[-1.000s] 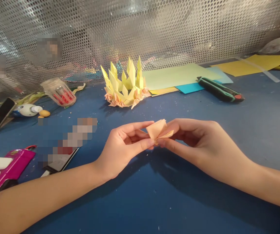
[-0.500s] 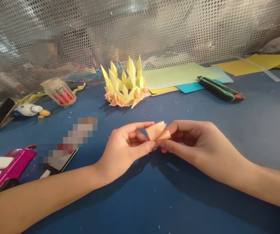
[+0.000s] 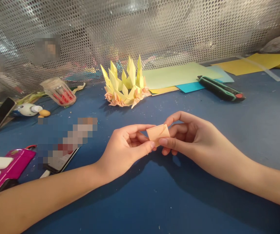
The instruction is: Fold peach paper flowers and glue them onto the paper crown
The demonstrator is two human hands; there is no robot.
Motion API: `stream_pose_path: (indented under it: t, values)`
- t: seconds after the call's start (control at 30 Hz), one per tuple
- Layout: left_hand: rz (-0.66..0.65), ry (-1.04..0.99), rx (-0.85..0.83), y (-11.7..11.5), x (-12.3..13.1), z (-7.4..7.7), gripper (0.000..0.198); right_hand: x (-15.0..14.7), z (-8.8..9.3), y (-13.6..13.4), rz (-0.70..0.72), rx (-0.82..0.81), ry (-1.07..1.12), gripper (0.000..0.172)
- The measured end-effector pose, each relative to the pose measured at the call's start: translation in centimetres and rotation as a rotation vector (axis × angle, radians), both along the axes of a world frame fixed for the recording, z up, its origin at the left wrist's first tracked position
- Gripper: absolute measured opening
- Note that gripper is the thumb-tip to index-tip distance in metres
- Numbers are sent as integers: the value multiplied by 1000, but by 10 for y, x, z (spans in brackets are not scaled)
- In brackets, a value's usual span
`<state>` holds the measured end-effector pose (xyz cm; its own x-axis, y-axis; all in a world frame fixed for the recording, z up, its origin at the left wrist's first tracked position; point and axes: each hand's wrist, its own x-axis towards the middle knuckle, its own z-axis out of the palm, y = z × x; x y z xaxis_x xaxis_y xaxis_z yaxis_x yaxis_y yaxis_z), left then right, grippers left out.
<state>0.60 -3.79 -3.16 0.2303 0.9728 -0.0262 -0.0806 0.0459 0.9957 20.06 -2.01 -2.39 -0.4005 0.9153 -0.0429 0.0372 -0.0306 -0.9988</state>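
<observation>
Narrow pinch of both hands, right hand (image 3: 195,138) and left hand (image 3: 120,149), each with thumb against fingers, holding a small folded peach paper (image 3: 157,132) between them at the centre of the dial. Surroundings, by size: blue table (image 3: 154,195) beneath; perforated metal screen (image 3: 154,29) at 12 o'clock; coloured sheets (image 3: 171,75), overlapping, at 1 o'clock; yellow paper crown (image 3: 117,87) with peach trim, standing at 11; green-and-black cutter (image 3: 220,89) at 2, one end over the sheets; clear jar (image 3: 59,92) with red contents at 10.
</observation>
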Motion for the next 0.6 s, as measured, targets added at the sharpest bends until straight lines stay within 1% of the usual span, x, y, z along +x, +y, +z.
stream_pose_path:
  t: [0.17, 0.27, 0.4, 0.53, 0.6]
  values:
    - [-1, 58, 26, -2, 1, 4, 18, 0, 1, 0, 8, -26, -38, 39]
    - [-8, 69, 54, -3, 1, 6, 13, 0, 3, -3, 24, -26, -54, 41]
    - [7, 107, 75, -3, 0, 4, 14, -1, 1, -5, 55, 11, -55, 44]
    - [94, 188, 182, -1, -1, 1, 13, -2, -3, 0, 15, 95, -18, 40]
    - [143, 184, 200, -2, -1, 0, 11, -1, -3, 3, -13, 126, -2, 34]
